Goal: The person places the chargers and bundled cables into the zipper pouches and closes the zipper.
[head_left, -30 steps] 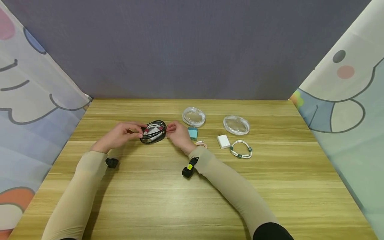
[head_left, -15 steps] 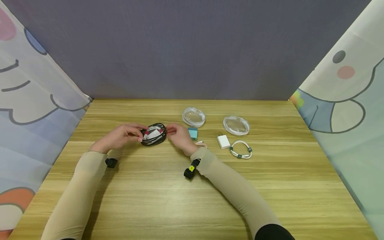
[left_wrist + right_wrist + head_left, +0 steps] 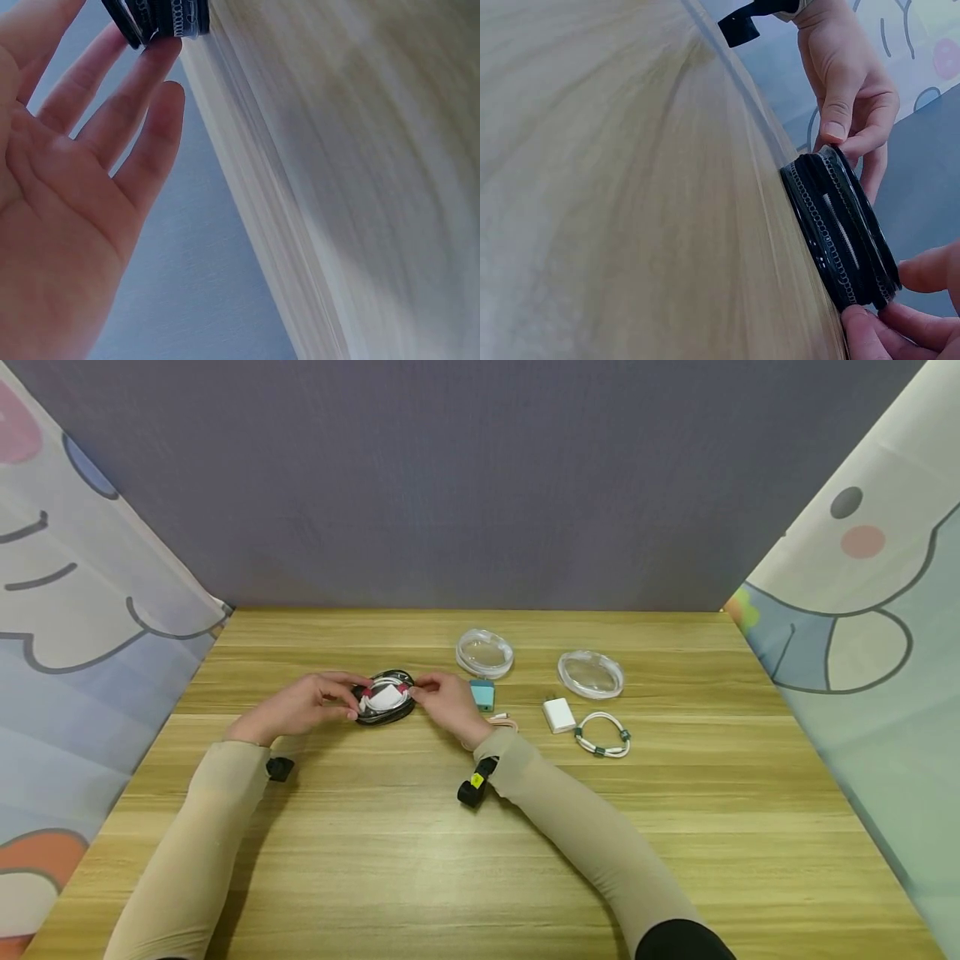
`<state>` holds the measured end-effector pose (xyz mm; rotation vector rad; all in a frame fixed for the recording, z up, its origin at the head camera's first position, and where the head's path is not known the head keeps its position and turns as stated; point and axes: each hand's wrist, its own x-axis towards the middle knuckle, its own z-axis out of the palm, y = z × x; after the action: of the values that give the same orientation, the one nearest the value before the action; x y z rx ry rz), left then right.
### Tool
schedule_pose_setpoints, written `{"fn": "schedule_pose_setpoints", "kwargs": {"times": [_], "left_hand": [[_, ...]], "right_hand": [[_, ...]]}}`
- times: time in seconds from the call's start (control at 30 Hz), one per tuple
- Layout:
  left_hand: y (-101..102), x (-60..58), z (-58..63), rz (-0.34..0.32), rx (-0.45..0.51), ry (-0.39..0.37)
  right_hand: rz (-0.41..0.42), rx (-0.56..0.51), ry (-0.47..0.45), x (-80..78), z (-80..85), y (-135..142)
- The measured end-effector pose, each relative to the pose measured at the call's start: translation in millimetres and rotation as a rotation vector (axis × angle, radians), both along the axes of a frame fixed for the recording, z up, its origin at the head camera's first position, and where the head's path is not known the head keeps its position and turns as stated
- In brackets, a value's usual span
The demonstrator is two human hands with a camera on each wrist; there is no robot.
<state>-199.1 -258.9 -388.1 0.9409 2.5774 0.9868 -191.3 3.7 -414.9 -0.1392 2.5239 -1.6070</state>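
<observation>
Pale wood-grain surface (image 3: pixel 480 852) spreads around a person's two hands, with a round black zip case (image 3: pixel 836 240) held between them. The left hand (image 3: pixel 302 704) holds its left edge between thumb and fingers; the right hand (image 3: pixel 448 702) pinches the opposite edge, its fingers nearly together. Inside show a white block (image 3: pixel 386 697) and a white cable with red ties (image 3: pixel 393 680). Two rows of zip teeth (image 3: pixel 819 221) stand apart, so the case seems unzipped: an uneven pinch could tip the contents out, or a loose loop could catch in the teeth. Just beside the right hand lie a pinkish cable (image 3: pixel 507 721) and a blue block (image 3: pixel 483 696), easily knocked if it swings right. Farther right are a white adapter (image 3: pixel 558 715) and a green-tied cable (image 3: pixel 602 713). Beyond that hand sit two clear round containers (image 3: pixel 484 652).
</observation>
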Motion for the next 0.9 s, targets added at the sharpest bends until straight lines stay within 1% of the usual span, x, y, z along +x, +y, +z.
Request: {"fn": "schedule_pose_setpoints", "kwargs": {"times": [0.27, 0.37, 0.43, 0.5, 0.57, 0.7, 0.8, 0.9], "left_hand": [[2, 0.5, -3.2, 0.016, 0.024, 0.023], [3, 1.1, -5.2, 0.026, 0.027, 0.04], [5, 1.5, -6.6, 0.02, 0.027, 0.06], [5, 2.0, -7.6, 0.006, 0.019, 0.073], [7, 2.7, -7.6, -0.016, 0.005, 0.085], [10, 5.6, -5.1, -0.058, -0.056, 0.103], [12, 8.2, -3.7, -0.07, -0.091, 0.115], [14, 11.0, -2.7, -0.085, -0.093, 0.124]], "right_hand": [[0.006, -0.01, -0.011, 0.3, -0.2, 1], [0.021, -0.003, -0.01, 2.0, 1.4, 3], [0.036, 0.011, -0.007, 3.0, 2.7, 4], [0.053, 0.04, 0.005, 3.9, 4.5, 6], [0.066, 0.08, 0.036, 4.1, 7.2, 9], [0.099, 0.153, 0.099, 6.4, 16.1, 19], [0.149, 0.146, 0.13, 11.4, 21.9, 27], [0.206, 0.113, 0.145, 18.7, 24.9, 35]]}}
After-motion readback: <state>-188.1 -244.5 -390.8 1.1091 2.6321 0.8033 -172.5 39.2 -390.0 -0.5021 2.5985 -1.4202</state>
